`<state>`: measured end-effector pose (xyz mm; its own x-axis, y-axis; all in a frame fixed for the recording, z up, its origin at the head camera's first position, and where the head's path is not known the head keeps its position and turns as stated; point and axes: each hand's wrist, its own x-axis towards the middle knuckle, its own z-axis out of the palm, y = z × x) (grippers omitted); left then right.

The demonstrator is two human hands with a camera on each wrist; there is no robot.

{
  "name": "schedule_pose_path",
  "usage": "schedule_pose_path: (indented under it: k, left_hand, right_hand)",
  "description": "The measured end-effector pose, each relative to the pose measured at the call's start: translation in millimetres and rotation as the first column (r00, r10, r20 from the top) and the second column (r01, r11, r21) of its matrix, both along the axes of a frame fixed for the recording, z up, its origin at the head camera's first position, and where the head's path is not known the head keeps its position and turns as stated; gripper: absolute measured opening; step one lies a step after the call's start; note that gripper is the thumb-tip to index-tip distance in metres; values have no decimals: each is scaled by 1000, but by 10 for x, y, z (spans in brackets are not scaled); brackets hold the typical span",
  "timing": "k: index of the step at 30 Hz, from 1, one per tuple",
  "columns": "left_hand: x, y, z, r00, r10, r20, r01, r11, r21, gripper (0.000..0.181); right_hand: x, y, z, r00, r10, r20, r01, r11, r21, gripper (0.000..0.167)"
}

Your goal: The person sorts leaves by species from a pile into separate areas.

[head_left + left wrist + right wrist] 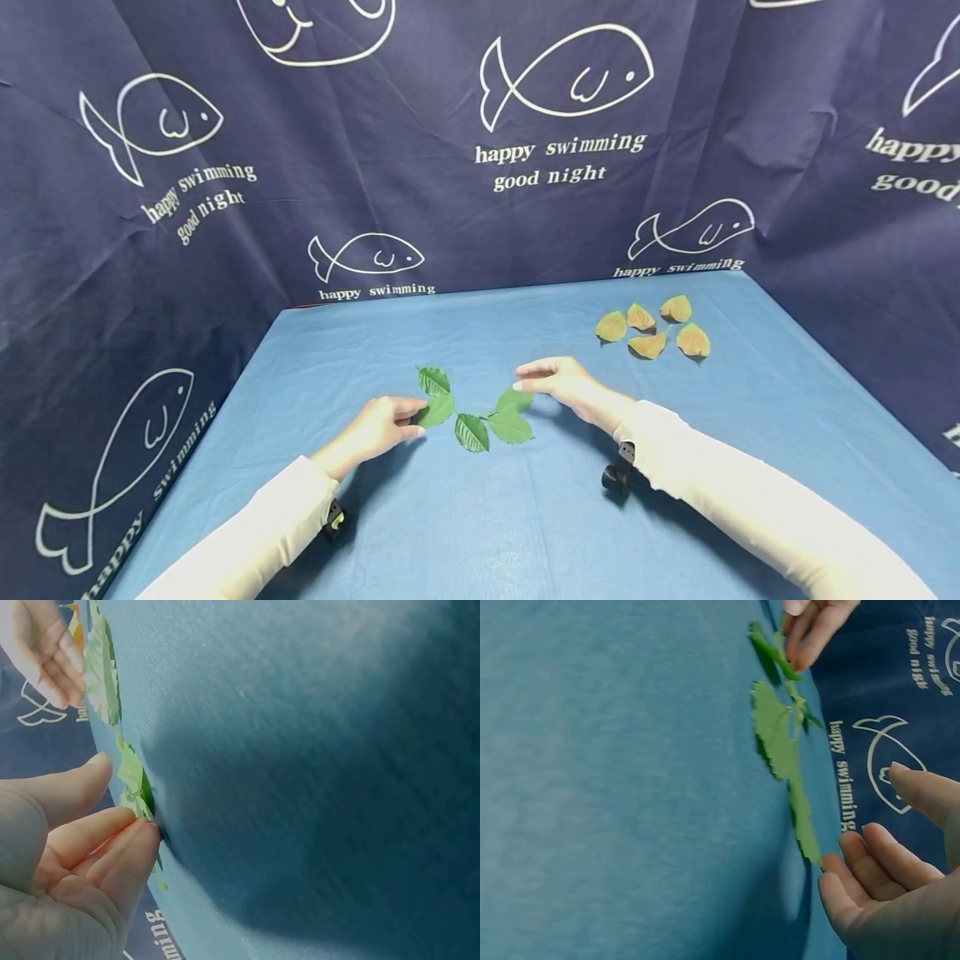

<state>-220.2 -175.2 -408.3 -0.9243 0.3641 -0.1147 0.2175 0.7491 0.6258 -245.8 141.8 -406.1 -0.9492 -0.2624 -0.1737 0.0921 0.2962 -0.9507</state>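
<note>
The left hand (pixel 378 427) is at the outer left leaf (pixel 437 411), its fingertips by the leaf's edge; the left wrist view shows the thumb standing well apart from the fingers, a wide, loose hold with nothing pinched. The right hand (pixel 566 385) reaches the upper right leaf (pixel 514 401) with its fingertips just beside the tip; its thumb, too, is parted widely from the relaxed fingers, and whether skin meets leaf I cannot tell.

These are 2 of 5 green, saw-edged leaves lying in a shallow curve on the blue tablecloth (pixel 480 533), between the 2 hands. The upper left leaf (pixel 433 381) lies behind the outer left one, the middle leaf (pixel 472 433) sits nearest the person, and the lower right leaf (pixel 511 427) overlaps or adjoins the upper right one.

Farther back on the right lie 5 orange-yellow petals (pixel 647 345). Behind hangs a navy curtain (pixel 420 150) printed with white fish.
</note>
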Motion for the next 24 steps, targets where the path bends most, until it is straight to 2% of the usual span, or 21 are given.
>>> schedule_pose_path:
  k: [8, 14, 17, 21, 24]
  left_hand:
    - [-32, -6, -36, 1000, 0, 14, 0, 1000, 11, 47]
    - [-34, 0, -23, 999, 25, 32, -25, 1000, 18, 48]
    - [-45, 6, -3, 999, 39, 19, -39, 999, 11, 48]
    - [-81, 27, 58, 998, 59, -14, -59, 998, 5, 44]
    - [-111, 47, 118, 995, 82, -51, -82, 997, 5, 43]
  right_hand:
    - [118, 17, -78, 998, 59, -2, -58, 998, 22, 66]
    - [178, 13, -131, 993, 110, -48, -104, 987, 122, 73]
    - [193, 5, -141, 987, 144, -71, -130, 977, 170, 77]
    - [212, -5, -148, 970, 199, -141, -159, 954, 255, 77]
    - [232, -13, -139, 949, 252, -189, -167, 912, 376, 75]
